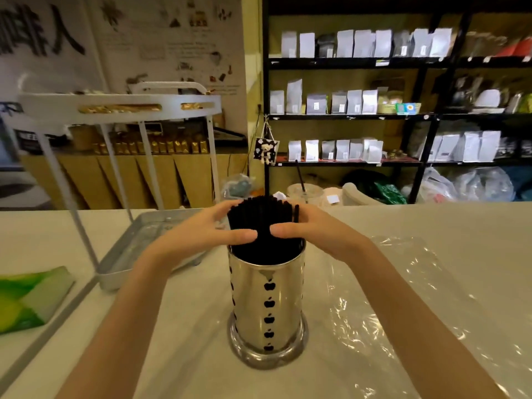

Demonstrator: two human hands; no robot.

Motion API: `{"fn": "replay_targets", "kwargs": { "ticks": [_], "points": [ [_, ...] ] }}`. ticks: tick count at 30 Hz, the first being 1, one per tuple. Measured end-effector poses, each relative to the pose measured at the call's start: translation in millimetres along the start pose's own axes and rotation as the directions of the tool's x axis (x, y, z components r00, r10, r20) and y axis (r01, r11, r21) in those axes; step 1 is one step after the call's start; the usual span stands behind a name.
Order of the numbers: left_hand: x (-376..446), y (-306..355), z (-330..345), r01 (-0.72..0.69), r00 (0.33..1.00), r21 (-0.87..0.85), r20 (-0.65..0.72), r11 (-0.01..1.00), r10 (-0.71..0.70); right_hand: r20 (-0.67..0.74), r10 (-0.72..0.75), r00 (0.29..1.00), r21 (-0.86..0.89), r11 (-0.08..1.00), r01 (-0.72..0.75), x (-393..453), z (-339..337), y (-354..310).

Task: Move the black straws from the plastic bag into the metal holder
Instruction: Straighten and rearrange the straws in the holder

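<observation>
Straws (260, 226) upright in holder (267, 300), bag (403, 283) beside

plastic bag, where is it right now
In the head view the plastic bag lies flat on the table, right of the metal holder, under the right forearm.

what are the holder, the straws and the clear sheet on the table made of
Holder: polished metal, likely stainless steel; it mirrors the room and has apple-shaped cutouts.
Straws: matte black, probably plastic, though paper can't be ruled out.
Clear sheet: thin glossy plastic film, crinkled with bright glints; seemingly the emptied bag.
</observation>
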State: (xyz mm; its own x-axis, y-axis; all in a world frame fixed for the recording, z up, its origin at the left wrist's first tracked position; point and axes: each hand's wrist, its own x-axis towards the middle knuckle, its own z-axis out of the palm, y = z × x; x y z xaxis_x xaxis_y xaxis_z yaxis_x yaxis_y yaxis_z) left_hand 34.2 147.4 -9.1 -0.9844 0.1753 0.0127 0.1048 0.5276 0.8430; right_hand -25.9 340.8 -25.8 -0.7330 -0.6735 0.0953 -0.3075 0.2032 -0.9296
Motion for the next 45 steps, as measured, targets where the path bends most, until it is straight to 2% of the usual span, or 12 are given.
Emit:
{"fn": "replay_targets", "kwargs": {
  "ticks": [2, 8, 14, 21, 23, 27, 30, 32, 34, 39, 45],
  "points": [
    [2.2, -3.8, 0.8, -0.004, 0.998, -0.007, 0.055, 1.0, 0.005, 0.054, -0.011, 0.998, 0.001, 1.0, 0.011, 0.4, 2.3, -0.8],
    [3.6, 0.9, 5.9, -0.074, 0.992, -0.049, 0.099, 0.996, 0.078, 0.097, -0.011, 0.995, -0.062, 0.998, 0.017, -1.8, 1.0, -5.9],
    [-8.3, 12.2, 11.3, -0.193, 0.979, -0.023, 0.064, 0.981, 0.194, 0.168, -0.074, 0.983, -0.077, 0.993, 0.088, -16.7, 3.0, -19.3],
    [-20.9, 25.0, 15.1, -0.359, 0.932, 0.241, 0.047, 0.902, 0.359, 0.228, -0.132, 0.965, -0.142, 0.976, 0.167, -35.5, 3.5, -29.3],
    [-23.2, 25.8, 15.5, -0.352, 0.935, 0.295, 0.072, 0.888, 0.347, 0.262, -0.123, 0.957, -0.194, 0.965, 0.177, -38.4, 3.3, -29.6],
    [-29.3, 28.1, 11.2, -0.293, 0.948, 0.374, 0.235, 0.88, 0.215, 0.329, -0.074, 0.941, -0.308, 0.934, 0.181, -43.9, 5.2, -39.8],
    [-35.4, 29.8, 2.4, -0.185, 0.972, 0.457, 0.215, 0.87, 0.094, 0.263, -0.095, 0.96, -0.419, 0.885, 0.202, -48.4, -0.6, -43.9],
    [-38.8, 28.8, -4.0, -0.156, 0.982, 0.493, 0.17, 0.856, 0.081, 0.159, -0.101, 0.982, -0.472, 0.866, 0.165, -52.1, -6.8, -45.8],
    [-40.3, 28.5, -7.1, -0.185, 0.981, 0.473, 0.145, 0.861, 0.131, 0.065, -0.129, 0.989, -0.456, 0.878, 0.145, -56.3, -11.3, -49.7],
    [-37.5, 31.1, 0.5, -0.301, 0.952, 0.397, 0.078, 0.867, 0.294, -0.056, -0.278, 0.959, -0.497, 0.841, 0.214, -62.4, -13.2, -53.5],
    [-36.6, 39.6, 13.7, -0.423, 0.899, 0.356, 0.048, 0.833, 0.435, -0.086, -0.362, 0.928, -0.546, 0.797, 0.26, -63.5, -11.0, -56.4]
  ]
}}
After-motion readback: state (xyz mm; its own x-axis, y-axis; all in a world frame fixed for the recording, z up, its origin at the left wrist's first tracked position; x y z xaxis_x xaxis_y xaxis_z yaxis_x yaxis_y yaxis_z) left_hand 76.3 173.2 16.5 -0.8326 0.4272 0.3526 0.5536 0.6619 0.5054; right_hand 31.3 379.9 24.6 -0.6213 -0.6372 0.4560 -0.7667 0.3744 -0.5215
